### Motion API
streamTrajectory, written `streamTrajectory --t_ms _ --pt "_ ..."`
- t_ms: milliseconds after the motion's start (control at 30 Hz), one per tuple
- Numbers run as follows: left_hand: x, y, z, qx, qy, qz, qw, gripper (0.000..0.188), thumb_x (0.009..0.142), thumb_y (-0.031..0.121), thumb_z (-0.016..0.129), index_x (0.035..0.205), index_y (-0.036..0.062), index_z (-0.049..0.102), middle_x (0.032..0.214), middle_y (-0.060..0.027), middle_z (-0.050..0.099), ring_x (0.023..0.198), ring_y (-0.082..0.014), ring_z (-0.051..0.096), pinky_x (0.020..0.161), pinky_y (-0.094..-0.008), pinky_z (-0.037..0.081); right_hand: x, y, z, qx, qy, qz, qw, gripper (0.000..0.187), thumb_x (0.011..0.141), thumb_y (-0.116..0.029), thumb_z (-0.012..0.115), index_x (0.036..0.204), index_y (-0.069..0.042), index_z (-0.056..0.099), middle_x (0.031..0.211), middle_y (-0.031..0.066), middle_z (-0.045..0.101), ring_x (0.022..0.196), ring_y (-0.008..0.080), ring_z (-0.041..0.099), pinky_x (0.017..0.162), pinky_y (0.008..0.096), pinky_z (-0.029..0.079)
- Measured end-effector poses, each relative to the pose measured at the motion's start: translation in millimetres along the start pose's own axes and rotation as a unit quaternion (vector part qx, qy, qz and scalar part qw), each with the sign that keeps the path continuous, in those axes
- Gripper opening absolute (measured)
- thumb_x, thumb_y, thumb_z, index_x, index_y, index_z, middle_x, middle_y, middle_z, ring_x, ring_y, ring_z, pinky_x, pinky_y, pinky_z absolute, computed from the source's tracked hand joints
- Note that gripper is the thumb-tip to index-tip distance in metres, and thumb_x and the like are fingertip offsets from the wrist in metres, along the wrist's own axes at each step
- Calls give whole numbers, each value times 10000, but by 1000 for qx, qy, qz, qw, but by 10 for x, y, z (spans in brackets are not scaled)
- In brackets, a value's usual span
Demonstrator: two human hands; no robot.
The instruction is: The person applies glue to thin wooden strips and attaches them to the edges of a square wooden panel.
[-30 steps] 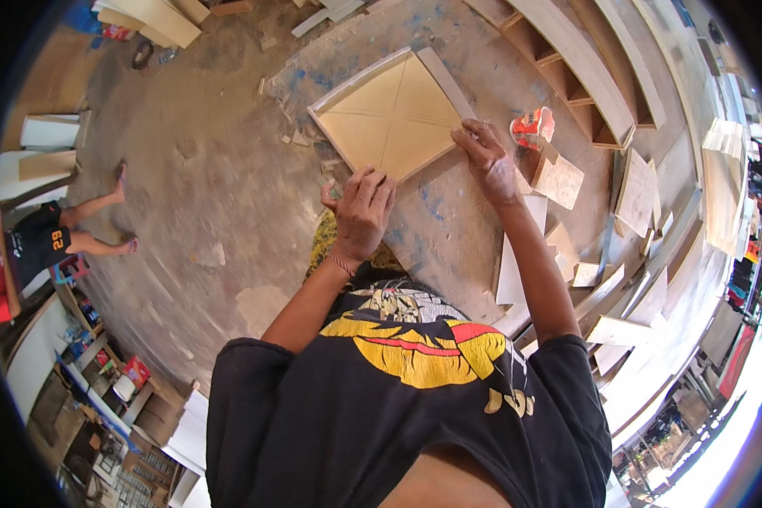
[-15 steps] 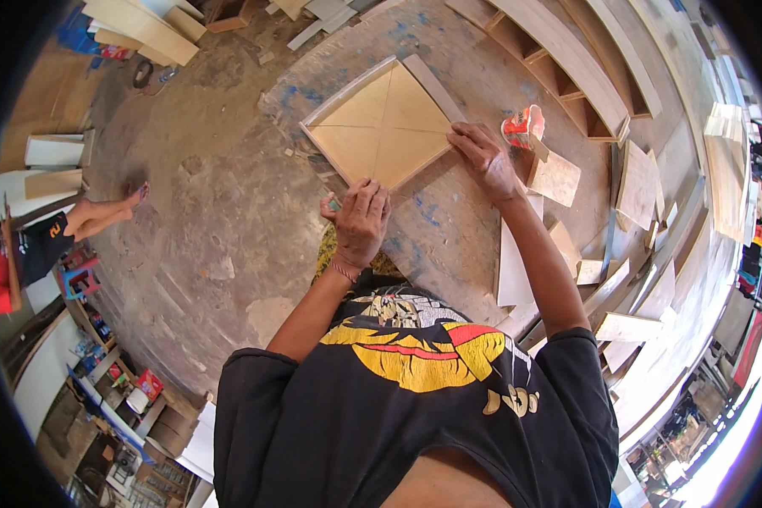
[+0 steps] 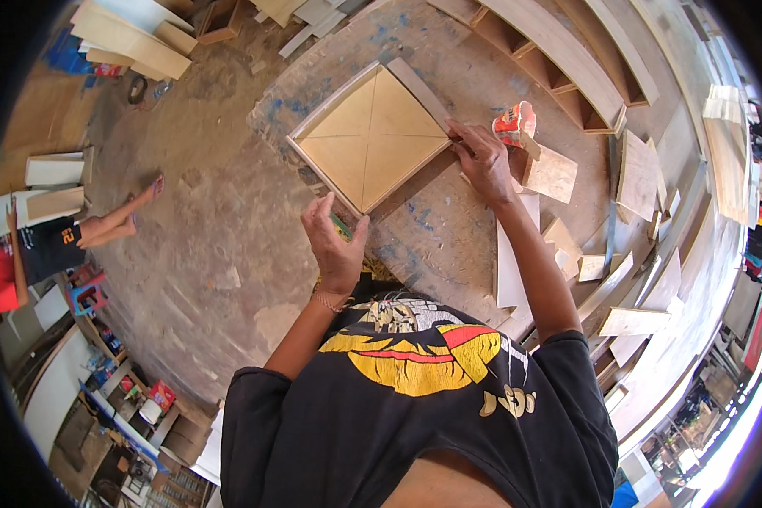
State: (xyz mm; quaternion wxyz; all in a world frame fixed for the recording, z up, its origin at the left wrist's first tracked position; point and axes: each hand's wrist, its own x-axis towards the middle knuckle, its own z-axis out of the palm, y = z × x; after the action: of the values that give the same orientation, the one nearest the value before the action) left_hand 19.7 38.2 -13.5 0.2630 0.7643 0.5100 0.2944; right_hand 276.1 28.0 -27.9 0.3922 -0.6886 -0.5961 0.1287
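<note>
A shallow square wooden box point(image 3: 330, 157) is tilted in front of me, one corner toward my body. Thin pale sides edge its plywood panel, and dark lines cross from corner to corner. My left hand point(image 3: 337, 245) grips the near corner, thumb on one side and fingers on the other. A small green thing point(image 3: 341, 226) shows between them, its kind unclear. At the right corner, my right hand point(image 3: 485, 165) has its fingers closed on the edge, by the end of a pale wooden strip point(image 3: 419, 91) along the upper right side.
Right of the box stand a red and white paper cup point(image 3: 514, 121) and a plywood offcut point(image 3: 550, 174). Long wooden frames with compartments point(image 3: 559, 63) lie beyond. Boards and scraps point(image 3: 639, 182) crowd the right side. At far left another person's legs point(image 3: 114, 224) extend over the floor.
The box has turned slightly, its near corner moving left and toward me. My left hand has shifted from on top of the near edge to around that corner. My right hand stays at the right corner.
</note>
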Motion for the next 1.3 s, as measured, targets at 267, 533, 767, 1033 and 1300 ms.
streamTrajectory --t_ms 267,533,767,1033,1300 --pt "-114 -87 52 -189 -31 -143 971 521 725 31 654 1167 -44 389 973 -88 522 802 -123 526 696 -241 452 -14 18 27 -30 3 -43 999 421 606 91 556 1002 -49 590 864 108 618 793 266 583 698 336 476" --pt "18 -82 78 -232 38 -179 955 376 800 85 588 1116 -59 444 840 -99 583 708 -129 572 625 -238 465 -23 -21 5 -51 -24 -51 997 465 584 97 546 1025 -45 577 925 109 602 854 269 567 734 336 470" --pt "128 -122 40 -210 -7 -194 958 249 777 38 577 1009 -46 542 774 -77 604 651 -107 570 593 -232 465 -9 -27 -3 -52 -31 -53 997 465 584 103 539 1026 -36 574 917 115 601 852 275 566 739 337 468" --pt "197 -215 41 -330 -21 -285 899 239 810 87 577 993 -60 534 774 -73 596 663 -105 588 570 -223 490 -20 -29 -7 -44 -32 -25 998 393 641 63 565 1022 -33 573 907 126 602 830 286 572 729 342 464" --pt "371 -215 -5 -345 -19 -299 890 217 810 65 573 983 -61 540 784 -49 581 646 -90 564 560 -225 503 -25 -148 14 -5 -21 72 997 328 689 30 590 1011 -29 582 913 126 609 797 263 594 703 312 469"
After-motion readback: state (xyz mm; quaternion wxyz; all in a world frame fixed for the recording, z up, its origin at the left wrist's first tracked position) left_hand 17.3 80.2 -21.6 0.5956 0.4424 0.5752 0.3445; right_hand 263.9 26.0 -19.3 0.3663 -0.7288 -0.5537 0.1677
